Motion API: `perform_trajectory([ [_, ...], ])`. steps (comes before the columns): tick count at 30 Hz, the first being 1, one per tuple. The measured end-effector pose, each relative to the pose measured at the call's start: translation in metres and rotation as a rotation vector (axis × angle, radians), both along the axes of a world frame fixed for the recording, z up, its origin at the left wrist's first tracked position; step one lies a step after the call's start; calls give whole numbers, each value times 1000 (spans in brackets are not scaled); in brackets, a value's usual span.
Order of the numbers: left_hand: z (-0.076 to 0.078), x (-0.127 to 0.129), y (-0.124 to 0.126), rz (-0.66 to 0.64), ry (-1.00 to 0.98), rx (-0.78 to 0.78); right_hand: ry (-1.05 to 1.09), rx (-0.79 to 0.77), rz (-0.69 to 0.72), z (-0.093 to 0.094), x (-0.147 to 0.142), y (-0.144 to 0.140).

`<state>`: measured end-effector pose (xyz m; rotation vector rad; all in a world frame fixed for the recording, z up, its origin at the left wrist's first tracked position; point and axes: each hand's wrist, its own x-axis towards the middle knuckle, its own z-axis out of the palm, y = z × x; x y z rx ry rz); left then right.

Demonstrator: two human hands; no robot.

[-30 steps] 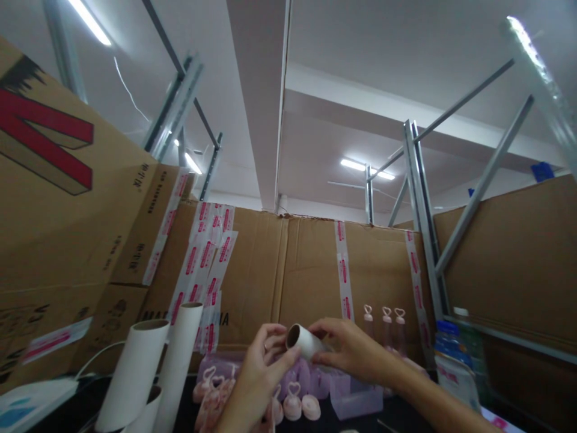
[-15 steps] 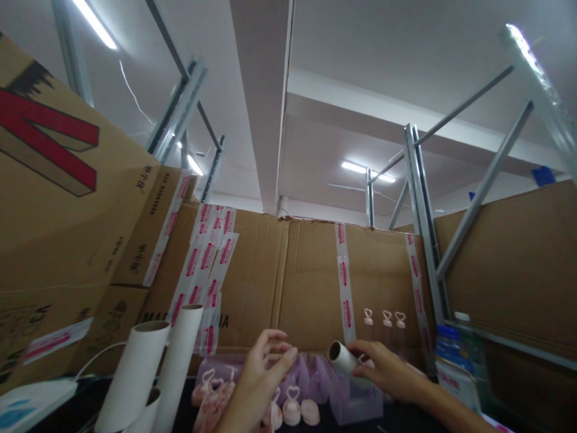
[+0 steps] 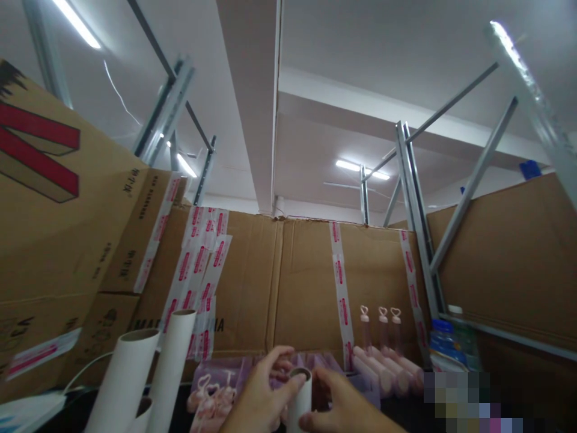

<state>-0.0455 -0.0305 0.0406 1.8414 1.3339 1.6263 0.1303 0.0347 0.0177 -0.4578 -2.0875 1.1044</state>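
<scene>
A short white cardboard tube (image 3: 303,402) stands nearly upright between my two hands, its open end facing up. My left hand (image 3: 264,388) has its thumb against the tube's upper left side, with the fingers curled behind. On the other side, my right hand (image 3: 345,400) grips the tube between thumb and fingers. Its lower end is out of frame. Left of my hands lie pale pink heart-topped pieces (image 3: 211,394), in front of a translucent purple bin (image 3: 238,367). More of the bins are partly hidden behind my hands.
Large white cardboard tubes (image 3: 124,379) stand at the left beside a white device (image 3: 31,412). Pink cylinders (image 3: 383,376) lie at the right, near upright heart-topped tubes (image 3: 383,328). Beyond are a blue-capped container (image 3: 444,346) and a clear bottle (image 3: 464,337). A cardboard wall (image 3: 306,288) closes the back.
My right hand has brought the white tube left and turned it upright. My left hand has moved slightly right and now touches it. The view has shifted a little.
</scene>
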Motion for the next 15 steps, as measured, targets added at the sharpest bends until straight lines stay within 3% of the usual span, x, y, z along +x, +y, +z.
perform_trajectory([
  [4,-1,4,-4,-40,70,-45,51,63,3,-10,-10,6],
  [8,7,11,-13,-74,87,-7,111,83,-39,-3,-9,-6],
  [12,29,16,-30,-31,72,72,199,88,-54,14,8,-32],
  [15,55,16,-62,17,59,120,237,60,-162,19,32,-45],
])
